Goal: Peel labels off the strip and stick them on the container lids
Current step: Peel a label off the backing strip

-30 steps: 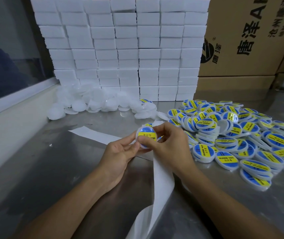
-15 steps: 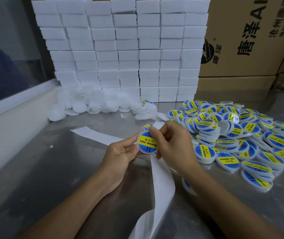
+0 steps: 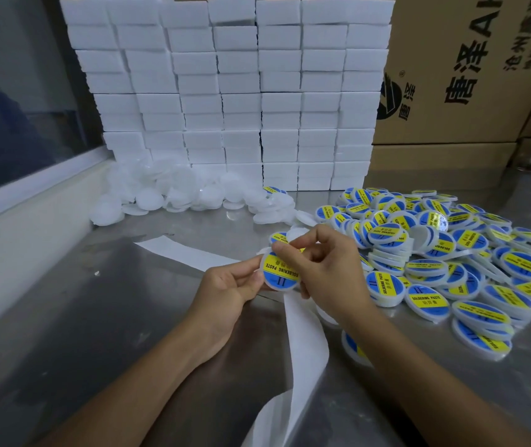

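A labelled lid [image 3: 279, 272] is being pinched at its edge by the left hand [image 3: 225, 290] above the desk [image 3: 96, 317]. Its top is being pressed by right hand [image 3: 328, 262] fingertips; grip curled, w/ strip [image 3: 303, 343] trailing below.

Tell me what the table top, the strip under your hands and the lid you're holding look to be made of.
Table top: likely stainless steel with a brushed finish; grey, with blurred reflections. Strip: probably release paper; thin, white, curling freely. Lid, held by the left hand and right hand: apparently white plastic at its rim, under a glossy blue and yellow label.
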`<action>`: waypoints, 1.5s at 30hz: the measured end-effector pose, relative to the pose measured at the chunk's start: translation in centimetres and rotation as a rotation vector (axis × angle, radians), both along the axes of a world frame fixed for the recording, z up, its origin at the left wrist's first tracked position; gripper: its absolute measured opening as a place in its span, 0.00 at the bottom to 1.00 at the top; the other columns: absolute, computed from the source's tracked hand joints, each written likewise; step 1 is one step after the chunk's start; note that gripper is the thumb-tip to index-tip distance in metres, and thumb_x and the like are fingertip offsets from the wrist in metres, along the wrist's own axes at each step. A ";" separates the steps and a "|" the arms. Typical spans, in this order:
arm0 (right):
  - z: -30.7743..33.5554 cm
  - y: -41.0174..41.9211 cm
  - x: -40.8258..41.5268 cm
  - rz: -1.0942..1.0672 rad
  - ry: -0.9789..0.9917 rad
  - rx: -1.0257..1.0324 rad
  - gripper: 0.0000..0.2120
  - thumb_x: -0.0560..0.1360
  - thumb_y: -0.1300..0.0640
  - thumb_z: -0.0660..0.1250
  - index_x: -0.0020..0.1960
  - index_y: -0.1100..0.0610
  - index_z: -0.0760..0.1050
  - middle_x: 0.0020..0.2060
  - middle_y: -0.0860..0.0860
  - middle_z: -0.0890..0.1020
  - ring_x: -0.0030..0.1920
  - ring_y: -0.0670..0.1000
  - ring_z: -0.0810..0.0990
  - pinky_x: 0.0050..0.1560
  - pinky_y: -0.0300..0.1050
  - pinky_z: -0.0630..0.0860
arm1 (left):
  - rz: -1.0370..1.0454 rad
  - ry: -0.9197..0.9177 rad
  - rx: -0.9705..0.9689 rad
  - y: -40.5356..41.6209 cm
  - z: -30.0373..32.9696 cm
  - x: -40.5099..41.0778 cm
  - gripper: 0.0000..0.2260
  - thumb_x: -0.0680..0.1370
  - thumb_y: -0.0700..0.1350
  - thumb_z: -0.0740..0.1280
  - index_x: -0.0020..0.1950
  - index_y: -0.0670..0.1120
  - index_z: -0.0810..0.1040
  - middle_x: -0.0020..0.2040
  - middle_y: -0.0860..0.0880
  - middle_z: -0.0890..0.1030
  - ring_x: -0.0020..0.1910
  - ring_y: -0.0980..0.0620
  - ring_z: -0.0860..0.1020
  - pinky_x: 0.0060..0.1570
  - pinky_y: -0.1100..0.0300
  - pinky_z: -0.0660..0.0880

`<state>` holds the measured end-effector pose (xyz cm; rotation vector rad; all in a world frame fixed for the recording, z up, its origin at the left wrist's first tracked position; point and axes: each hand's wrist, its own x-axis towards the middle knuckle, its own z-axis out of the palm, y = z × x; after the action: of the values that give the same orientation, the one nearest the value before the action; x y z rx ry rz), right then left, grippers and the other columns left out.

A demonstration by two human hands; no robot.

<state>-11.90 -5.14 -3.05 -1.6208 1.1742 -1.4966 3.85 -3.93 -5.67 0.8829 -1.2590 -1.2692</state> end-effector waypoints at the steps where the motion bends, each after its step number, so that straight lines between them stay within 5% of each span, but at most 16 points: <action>1: -0.2 0.0 0.1 -0.014 0.029 0.000 0.12 0.73 0.52 0.73 0.40 0.57 0.74 0.27 0.58 0.80 0.20 0.56 0.75 0.22 0.43 0.71 | 0.005 0.012 0.004 0.0 0.0 0.0 0.14 0.80 0.33 0.59 0.64 0.37 0.77 0.56 0.41 0.83 0.57 0.45 0.82 0.63 0.56 0.74; 5: -0.7 -0.4 -0.2 0.074 0.074 0.024 0.03 0.78 0.59 0.68 0.47 0.56 0.74 0.31 0.55 0.83 0.26 0.55 0.82 0.31 0.48 0.76 | 0.010 0.107 0.038 0.0 0.3 0.1 0.13 0.81 0.34 0.58 0.58 0.41 0.80 0.52 0.43 0.85 0.52 0.49 0.83 0.55 0.62 0.78; 9: -0.5 -0.1 -0.6 0.172 0.167 0.055 0.18 0.71 0.63 0.74 0.57 0.50 0.75 0.42 0.52 0.83 0.34 0.54 0.84 0.41 0.53 0.81 | 0.028 0.133 0.063 -0.1 0.3 0.2 0.13 0.81 0.35 0.58 0.62 0.39 0.78 0.54 0.39 0.84 0.52 0.43 0.83 0.58 0.57 0.78; 11: -0.3 0.1 -0.5 0.197 0.137 0.068 0.19 0.71 0.64 0.75 0.57 0.50 0.76 0.40 0.55 0.83 0.33 0.55 0.83 0.40 0.54 0.81 | 0.038 0.145 0.074 -0.1 0.3 0.2 0.13 0.81 0.36 0.58 0.62 0.38 0.78 0.54 0.38 0.83 0.53 0.42 0.82 0.59 0.55 0.77; 15: 0.0 0.1 -0.6 0.119 0.027 0.043 0.05 0.76 0.57 0.71 0.50 0.56 0.78 0.32 0.61 0.81 0.26 0.54 0.79 0.32 0.50 0.78 | 0.027 0.099 0.048 0.1 0.4 -0.1 0.13 0.80 0.34 0.59 0.62 0.36 0.78 0.54 0.39 0.84 0.53 0.45 0.83 0.60 0.57 0.77; 18: -0.3 0.1 -0.3 -0.024 0.109 0.019 0.12 0.69 0.48 0.76 0.46 0.52 0.77 0.33 0.56 0.81 0.28 0.53 0.78 0.32 0.48 0.77 | 0.032 0.075 0.031 0.2 0.3 -0.3 0.14 0.79 0.34 0.61 0.63 0.33 0.76 0.55 0.38 0.83 0.56 0.43 0.82 0.62 0.56 0.75; 22: -0.5 0.1 -0.1 -0.025 0.234 -0.025 0.22 0.64 0.46 0.80 0.54 0.47 0.77 0.46 0.41 0.80 0.32 0.42 0.75 0.40 0.40 0.77 | 0.013 0.145 0.044 0.2 0.4 -0.2 0.13 0.79 0.34 0.60 0.62 0.34 0.77 0.55 0.38 0.83 0.55 0.44 0.82 0.61 0.56 0.76; 27: -0.2 0.4 -0.5 0.038 0.477 -0.197 0.33 0.64 0.45 0.80 0.66 0.50 0.75 0.54 0.45 0.76 0.44 0.41 0.77 0.46 0.34 0.75 | -0.009 0.213 0.044 0.3 0.6 -0.3 0.11 0.73 0.41 0.66 0.53 0.40 0.83 0.50 0.39 0.85 0.48 0.48 0.84 0.52 0.60 0.79; 30: 0.2 0.0 -1.1 -0.001 0.489 -0.206 0.30 0.66 0.44 0.77 0.66 0.51 0.75 0.54 0.43 0.78 0.51 0.39 0.74 0.53 0.35 0.73 | 0.099 0.072 -0.005 0.4 0.4 -0.3 0.08 0.68 0.48 0.72 0.44 0.46 0.84 0.42 0.44 0.84 0.41 0.49 0.81 0.51 0.57 0.79; 35: 0.7 -1.9 -5.3 -0.423 0.491 -0.223 0.15 0.73 0.50 0.73 0.54 0.57 0.78 0.53 0.50 0.79 0.54 0.50 0.76 0.52 0.45 0.73 | 0.255 -0.418 -0.169 0.9 -0.1 -1.3 0.22 0.60 0.59 0.78 0.40 0.48 0.72 0.32 0.49 0.73 0.31 0.56 0.70 0.33 0.65 0.71; 40: -0.2 -3.4 -9.2 -0.702 0.590 -0.092 0.11 0.75 0.51 0.71 0.51 0.57 0.76 0.54 0.56 0.76 0.49 0.56 0.76 0.45 0.49 0.72 | 0.192 -0.620 -0.226 1.1 -0.2 -1.2 0.15 0.69 0.41 0.75 0.45 0.53 0.71 0.32 0.53 0.79 0.28 0.60 0.72 0.33 0.71 0.69; 45: -1.2 -4.2 -10.1 -0.731 0.692 0.033 0.08 0.77 0.57 0.66 0.53 0.61 0.79 0.52 0.58 0.80 0.48 0.60 0.78 0.55 0.55 0.73 | 0.151 -0.346 -0.108 0.8 0.3 -0.6 0.14 0.72 0.30 0.72 0.47 0.48 0.76 0.33 0.53 0.78 0.32 0.56 0.76 0.37 0.67 0.73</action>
<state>-21.99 -9.35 -4.21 -1.8518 2.3521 -1.2980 3.26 -3.11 -5.41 1.1295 -1.4838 -0.9455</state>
